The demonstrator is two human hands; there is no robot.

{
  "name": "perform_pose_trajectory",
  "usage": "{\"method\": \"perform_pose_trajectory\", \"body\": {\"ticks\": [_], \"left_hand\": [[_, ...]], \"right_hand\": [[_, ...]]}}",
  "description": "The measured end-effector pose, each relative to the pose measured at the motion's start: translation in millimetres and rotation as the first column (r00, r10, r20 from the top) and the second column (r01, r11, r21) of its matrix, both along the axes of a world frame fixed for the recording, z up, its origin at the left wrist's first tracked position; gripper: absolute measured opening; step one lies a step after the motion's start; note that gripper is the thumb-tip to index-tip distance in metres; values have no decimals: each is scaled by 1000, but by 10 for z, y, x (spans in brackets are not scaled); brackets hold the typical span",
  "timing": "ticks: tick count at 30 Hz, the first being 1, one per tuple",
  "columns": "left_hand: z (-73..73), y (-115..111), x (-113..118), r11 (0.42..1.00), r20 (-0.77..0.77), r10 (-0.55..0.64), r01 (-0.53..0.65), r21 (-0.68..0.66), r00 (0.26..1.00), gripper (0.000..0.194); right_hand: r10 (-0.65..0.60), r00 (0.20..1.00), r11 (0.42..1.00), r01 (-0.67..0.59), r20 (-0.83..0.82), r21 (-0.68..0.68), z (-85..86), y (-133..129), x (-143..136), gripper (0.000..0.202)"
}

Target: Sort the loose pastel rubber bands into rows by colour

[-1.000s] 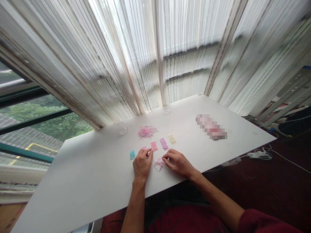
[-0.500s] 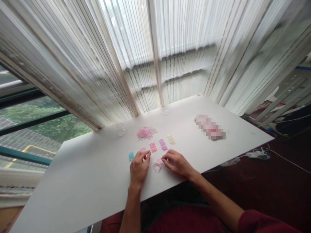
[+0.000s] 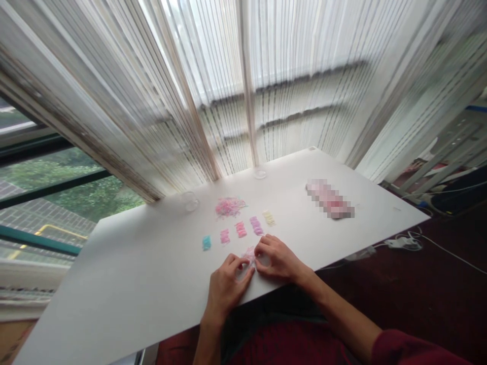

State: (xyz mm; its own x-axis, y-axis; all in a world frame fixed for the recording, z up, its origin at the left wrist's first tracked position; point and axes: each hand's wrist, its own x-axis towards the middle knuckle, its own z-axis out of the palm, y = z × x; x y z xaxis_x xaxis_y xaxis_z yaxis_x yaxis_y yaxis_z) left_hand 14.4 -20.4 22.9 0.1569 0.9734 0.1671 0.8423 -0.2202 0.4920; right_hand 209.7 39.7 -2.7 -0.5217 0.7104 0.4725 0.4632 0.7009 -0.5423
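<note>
At the near edge, dark red clothing [image 3: 304,338] fills the bottom, with a sleeve [image 3: 409,349] around the right upper arm. Just beyond, over the near part of a white table [image 3: 144,279], the 2 bare hands face each other. The left hand [image 3: 227,284] curves its thumb and index finger toward the right, leaving a gap inside the curl; the right hand [image 3: 278,257] bends likewise toward the left. Whether either is pinched on a strand, I cannot tell (the fingertips are too small and blurred). Between them, at their fingertips, lies a small loose pile of pale pink strands [image 3: 249,251], partly covered by the fingers.

A little farther out, 5 neat groups of small pieces run in a slanting row: blue group [image 3: 206,243], light pink group [image 3: 224,236], deeper pink group [image 3: 241,229], purple group [image 3: 256,226] and yellow group [image 3: 269,218], left to right. Behind the row sits a larger tangled heap [image 3: 229,207], mostly pink. Well to its right lies a pixelated pink object [image 3: 329,198].

Near the far edge stand a clear container [image 3: 190,202] and, farther right, a clear shallow dish [image 3: 260,174]. Sheer striped curtains [image 3: 281,106] hang beyond, with greenery [image 3: 68,175] outside at left.
</note>
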Motion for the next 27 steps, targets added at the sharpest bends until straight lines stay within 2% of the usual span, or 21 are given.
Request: {"method": "perform_pose_trajectory", "body": {"ticks": [9, 20, 24, 27], "left_hand": [[-173, -18, 18, 983, 21, 21, -24, 181, 1000, 16], [-197, -26, 15, 978, 58, 22, -34, 204, 998, 17], [-161, 7, -8, 971, 116, 29, -56, 233, 993, 22], [-111, 61, -21, 964, 101, 21, -47, 263, 995, 27]], "right_hand": [[6, 1000, 1000, -6, -4, -4, -2, 6, 0, 13], [-94, 989, 995, 93, -114, -21, -13, 22, -1, 16], [-82, 989, 997, 80, -127, -22, -10, 25, 7, 14], [-47, 991, 999, 45, -124, -21, -7, 26, 9, 13]]}}
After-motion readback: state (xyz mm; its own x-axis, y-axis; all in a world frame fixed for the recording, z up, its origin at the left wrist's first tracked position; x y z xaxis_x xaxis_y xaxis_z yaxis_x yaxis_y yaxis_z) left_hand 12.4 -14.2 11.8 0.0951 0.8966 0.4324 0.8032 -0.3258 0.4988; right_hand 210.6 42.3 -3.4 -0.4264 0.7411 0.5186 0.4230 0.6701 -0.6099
